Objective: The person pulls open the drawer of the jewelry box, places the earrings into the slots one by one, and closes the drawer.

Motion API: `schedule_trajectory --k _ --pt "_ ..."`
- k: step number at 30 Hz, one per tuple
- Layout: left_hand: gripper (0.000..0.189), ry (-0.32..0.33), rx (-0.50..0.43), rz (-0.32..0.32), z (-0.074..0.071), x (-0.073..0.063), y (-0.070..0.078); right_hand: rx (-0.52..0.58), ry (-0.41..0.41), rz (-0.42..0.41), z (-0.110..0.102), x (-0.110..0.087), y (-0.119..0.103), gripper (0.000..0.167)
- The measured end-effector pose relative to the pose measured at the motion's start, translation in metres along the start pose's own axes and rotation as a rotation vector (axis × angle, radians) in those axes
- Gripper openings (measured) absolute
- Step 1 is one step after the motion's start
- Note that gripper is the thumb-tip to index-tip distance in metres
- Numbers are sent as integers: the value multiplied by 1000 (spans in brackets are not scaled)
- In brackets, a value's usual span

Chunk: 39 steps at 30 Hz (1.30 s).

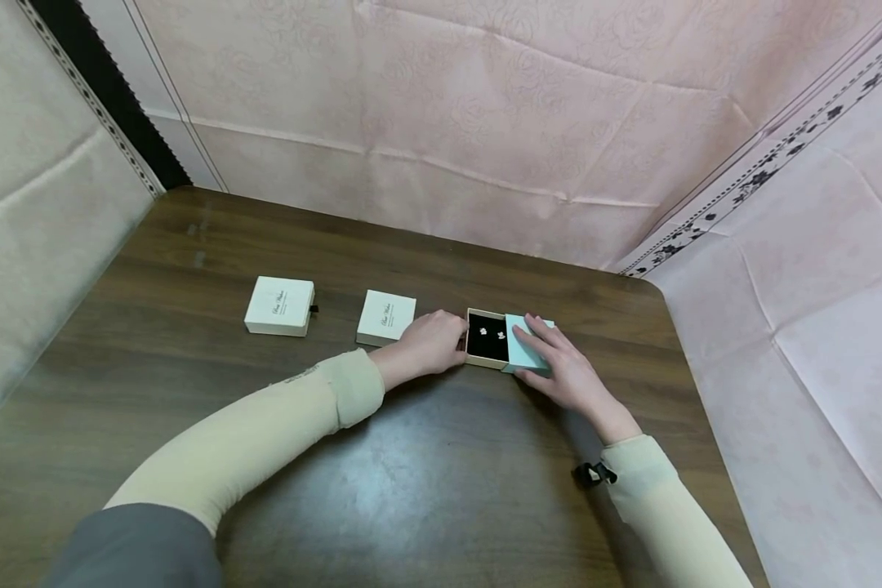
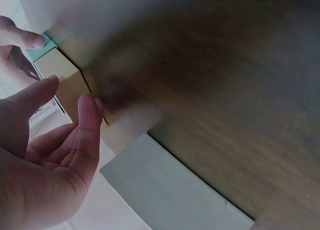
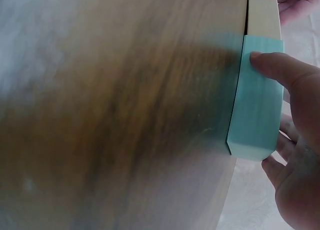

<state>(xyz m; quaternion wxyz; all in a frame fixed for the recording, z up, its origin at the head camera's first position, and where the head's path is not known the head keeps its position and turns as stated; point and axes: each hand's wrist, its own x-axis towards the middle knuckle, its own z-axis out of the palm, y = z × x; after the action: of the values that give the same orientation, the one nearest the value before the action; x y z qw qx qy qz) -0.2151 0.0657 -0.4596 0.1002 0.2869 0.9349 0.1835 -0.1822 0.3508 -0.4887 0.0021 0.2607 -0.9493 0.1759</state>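
A jewelry box lies partly slid apart on the table. Its cream tray (image 1: 487, 336) has a black lining holding a pair of small earrings (image 1: 492, 333), and its turquoise sleeve (image 3: 257, 98) covers the right part. My left hand (image 1: 435, 341) is at the tray's left end, thumb and forefinger (image 2: 89, 115) pinching it by the sides. Around the sleeve, my right hand (image 1: 562, 367) grips with the thumb (image 3: 280, 68) along the near side and other fingers over the top and far side. Some right fingertips are hidden in the right wrist view.
Just left of my left hand lies a closed white box (image 1: 385, 316) with printed lettering, partly behind the wrist. Farther left is another white box (image 1: 280, 305) with a dark tab. Pale patterned cloth (image 1: 441, 106) hangs behind the brown table (image 1: 412, 482).
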Motion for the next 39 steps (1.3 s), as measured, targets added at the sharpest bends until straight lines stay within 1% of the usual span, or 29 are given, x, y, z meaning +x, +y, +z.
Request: schedule_trajectory --k 9,18,22,28,39 --pt "21 10 -19 16 4 2 4 2 -6 17 -1 -1 -3 76" --pt "19 9 -37 69 15 12 18 0 0 5 3 -3 -2 76" --pt "19 18 -22 70 19 17 25 7 4 -8 2 -2 -3 76" --pt "22 15 5 68 18 21 30 8 18 -14 2 -1 -3 76" --pt "29 -6 38 107 24 28 41 12 24 -9 2 -2 -3 75"
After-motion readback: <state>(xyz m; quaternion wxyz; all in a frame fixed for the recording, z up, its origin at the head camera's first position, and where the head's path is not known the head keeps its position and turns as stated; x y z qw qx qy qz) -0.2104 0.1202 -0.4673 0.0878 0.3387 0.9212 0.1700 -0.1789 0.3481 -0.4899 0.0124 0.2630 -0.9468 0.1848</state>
